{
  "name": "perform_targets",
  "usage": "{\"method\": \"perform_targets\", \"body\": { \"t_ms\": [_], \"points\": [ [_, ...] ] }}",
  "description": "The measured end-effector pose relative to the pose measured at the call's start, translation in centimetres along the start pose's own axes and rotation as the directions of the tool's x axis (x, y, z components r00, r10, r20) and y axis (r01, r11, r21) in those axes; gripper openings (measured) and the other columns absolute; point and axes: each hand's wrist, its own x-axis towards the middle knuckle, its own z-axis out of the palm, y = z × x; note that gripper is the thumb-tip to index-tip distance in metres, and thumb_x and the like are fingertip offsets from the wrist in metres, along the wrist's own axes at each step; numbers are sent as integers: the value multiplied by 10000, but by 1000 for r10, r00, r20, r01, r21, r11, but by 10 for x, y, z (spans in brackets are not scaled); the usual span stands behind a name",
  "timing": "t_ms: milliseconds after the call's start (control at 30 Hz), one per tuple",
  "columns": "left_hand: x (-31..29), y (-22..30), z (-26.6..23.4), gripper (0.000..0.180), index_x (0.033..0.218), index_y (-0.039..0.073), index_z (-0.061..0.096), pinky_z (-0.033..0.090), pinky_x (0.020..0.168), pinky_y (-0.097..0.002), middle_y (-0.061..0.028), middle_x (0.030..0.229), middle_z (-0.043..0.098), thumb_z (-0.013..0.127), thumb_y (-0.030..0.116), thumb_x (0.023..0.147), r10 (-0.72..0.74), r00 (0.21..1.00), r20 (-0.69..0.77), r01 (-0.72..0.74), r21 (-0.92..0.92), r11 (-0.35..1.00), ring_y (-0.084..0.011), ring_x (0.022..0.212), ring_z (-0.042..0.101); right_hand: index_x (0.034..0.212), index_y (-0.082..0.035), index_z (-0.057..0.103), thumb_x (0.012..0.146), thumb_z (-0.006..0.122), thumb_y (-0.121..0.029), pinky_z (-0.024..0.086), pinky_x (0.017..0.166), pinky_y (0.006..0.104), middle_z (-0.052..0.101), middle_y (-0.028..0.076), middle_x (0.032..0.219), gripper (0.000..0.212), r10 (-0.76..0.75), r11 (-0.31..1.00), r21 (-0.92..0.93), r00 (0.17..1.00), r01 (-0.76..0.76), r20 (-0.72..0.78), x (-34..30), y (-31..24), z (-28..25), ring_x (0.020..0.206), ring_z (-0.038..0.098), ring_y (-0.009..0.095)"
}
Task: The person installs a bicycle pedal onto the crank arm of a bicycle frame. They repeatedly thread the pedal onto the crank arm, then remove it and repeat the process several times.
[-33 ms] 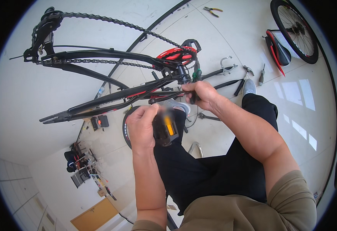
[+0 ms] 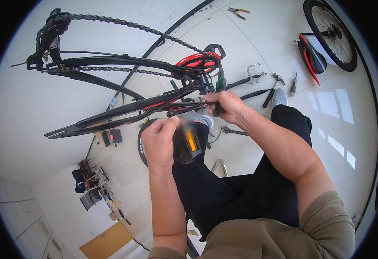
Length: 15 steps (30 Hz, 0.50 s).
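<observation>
Pliers w/ yellow handles on white tile flr, top ctr. Bike wheel upper R, blk/red saddle just beside. Hammer + screwdriver near each other, R of ctr. Blk/orange box L of ctr. Tan door lower L. Bright glare on flr, R.
</observation>
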Motion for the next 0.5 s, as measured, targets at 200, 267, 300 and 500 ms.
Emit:
{"method": "perform_targets", "body": {
  "t_ms": [200,267,300,500],
  "points": [
    [-10,3,9,254,1012,-46,696,566,668,-291,-117,885,718,643,201,988,-5,1000,21,7,-97,995,-141,713,664,852,-1,605,898,718,-41,475,536,309,502,34,724,129,8,1000,-11,1000,-7,19,-2,-1,2,598,479,139],
    [-15,4,17,316,1083,-42,680,575,692,-311,-119,878,710,597,256,1017,-78,996,49,90,-338,937,-159,734,670,853,-4,607,901,716,-43,474,541,308,502,31,722,126,0,1000,-1,1000,0,26,-3,0,2,600,478,135],
    [-14,1,17,350,1116,-42,666,573,697,-328,-123,880,706,569,283,1025,-125,988,88,149,-386,910,-174,745,672,854,-5,608,901,716,-44,475,544,308,502,29,720,124,-6,1000,5,1000,5,26,-3,0,1,601,478,133],
    [7,-32,-2,463,1217,-20,630,543,686,-410,-155,939,692,500,382,1029,-117,877,465,394,-560,729,-250,779,662,917,-17,613,929,669,-47,461,604,334,555,48,792,65,11,1000,-12,998,-10,60,-4,0,1,642,500,147]
  ]
}}
